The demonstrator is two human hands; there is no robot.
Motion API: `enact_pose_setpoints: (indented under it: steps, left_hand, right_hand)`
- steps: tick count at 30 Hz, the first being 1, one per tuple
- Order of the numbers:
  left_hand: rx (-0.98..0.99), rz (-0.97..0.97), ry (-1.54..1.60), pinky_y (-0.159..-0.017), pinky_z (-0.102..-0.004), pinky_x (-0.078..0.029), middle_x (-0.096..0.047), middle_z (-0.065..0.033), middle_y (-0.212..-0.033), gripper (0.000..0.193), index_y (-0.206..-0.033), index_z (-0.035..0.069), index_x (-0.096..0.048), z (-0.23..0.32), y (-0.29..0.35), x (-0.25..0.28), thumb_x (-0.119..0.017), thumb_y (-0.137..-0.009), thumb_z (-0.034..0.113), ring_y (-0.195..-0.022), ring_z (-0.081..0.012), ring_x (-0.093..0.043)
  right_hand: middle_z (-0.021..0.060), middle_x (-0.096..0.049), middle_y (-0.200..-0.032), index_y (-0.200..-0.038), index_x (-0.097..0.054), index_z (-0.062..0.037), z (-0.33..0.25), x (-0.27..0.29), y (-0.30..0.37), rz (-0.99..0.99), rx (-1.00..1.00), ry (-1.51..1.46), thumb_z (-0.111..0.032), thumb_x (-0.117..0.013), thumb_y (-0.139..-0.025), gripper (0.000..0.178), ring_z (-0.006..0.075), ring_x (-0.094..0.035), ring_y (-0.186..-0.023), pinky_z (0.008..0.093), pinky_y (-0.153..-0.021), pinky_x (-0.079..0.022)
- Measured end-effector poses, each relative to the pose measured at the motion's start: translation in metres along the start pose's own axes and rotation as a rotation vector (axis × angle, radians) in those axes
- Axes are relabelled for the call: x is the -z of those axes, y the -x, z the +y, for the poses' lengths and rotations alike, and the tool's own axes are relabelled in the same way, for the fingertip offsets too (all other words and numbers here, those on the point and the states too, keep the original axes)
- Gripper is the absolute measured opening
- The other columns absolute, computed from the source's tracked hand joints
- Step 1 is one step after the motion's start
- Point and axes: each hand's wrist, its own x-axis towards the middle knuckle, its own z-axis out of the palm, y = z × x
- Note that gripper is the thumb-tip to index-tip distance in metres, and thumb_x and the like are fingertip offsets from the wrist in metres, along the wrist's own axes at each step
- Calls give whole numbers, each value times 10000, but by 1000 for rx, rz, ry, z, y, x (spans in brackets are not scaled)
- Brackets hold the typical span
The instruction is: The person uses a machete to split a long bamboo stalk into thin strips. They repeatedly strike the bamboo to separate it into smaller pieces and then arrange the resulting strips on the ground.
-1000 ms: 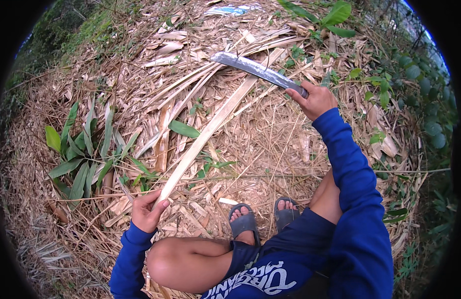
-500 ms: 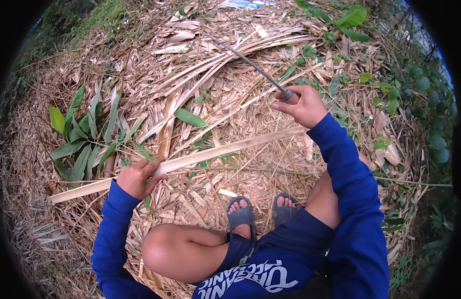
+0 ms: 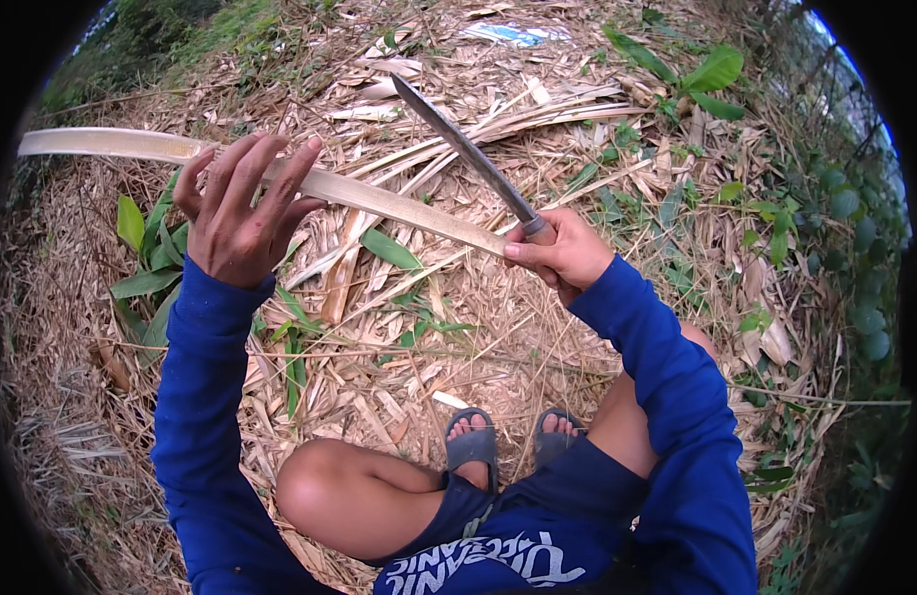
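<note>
A long knife (image 3: 473, 159) with a dark, narrow blade is gripped in my right hand (image 3: 572, 253), its tip pointing up and to the left. Between the thumb and fingers of that same hand I also pinch the right end of a pale, flat bamboo strip (image 3: 389, 205). The strip runs in the air to the far left rim of the view. My left hand (image 3: 235, 213) is open at the strip, its fingers spread and raised. Part of the strip is hidden behind those fingers, and whether the palm touches it cannot be told.
Dry leaves and shavings (image 3: 399, 377) cover the ground. Beyond the knife lies a bundle of long pale strips (image 3: 557, 117). Green leafy plants stand at left (image 3: 146, 283) and upper right (image 3: 711, 74). My sandalled feet (image 3: 471, 441) are below.
The bamboo strip has been raised and swung, its left end now higher. My left hand has lifted and spread its fingers. My right hand has moved left and down, taking the strip's end.
</note>
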Motion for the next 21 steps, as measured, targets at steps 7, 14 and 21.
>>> enact_pose_setpoints:
  steps: [7,14,21]
  left_hand:
    - [684,286,1010,-927,-373,-424,-531,-150,-1215,715,-1443,7,-363,89,-5,-30,-707,-861,240,-1112,-250,-530]
    - [738,186,1449,-846,-371,-487,-650,-154,-1005,275,-1096,-28,-646,171,-53,-44,-674,-884,146,-927,-257,-648]
    - [979,89,1346,-557,-304,-476,-685,-91,-797,160,-1083,9,-588,158,-48,-56,-527,-989,123,-640,-150,-642]
  right_hand:
    - [77,-636,-766,-947,-582,-30,-23,-15,1,-75,-54,-411,-164,-708,-892,192,40,-415,-428,204,-374,-341]
    - [55,-631,-843,-1005,-570,-59,-13,-22,2,-234,38,-741,-202,-654,-935,180,35,-443,-480,207,-406,-381]
    - [69,-616,-693,-910,-570,-28,-9,-17,-1,426,181,-322,-304,-681,-921,298,68,-480,-432,226,-381,-385]
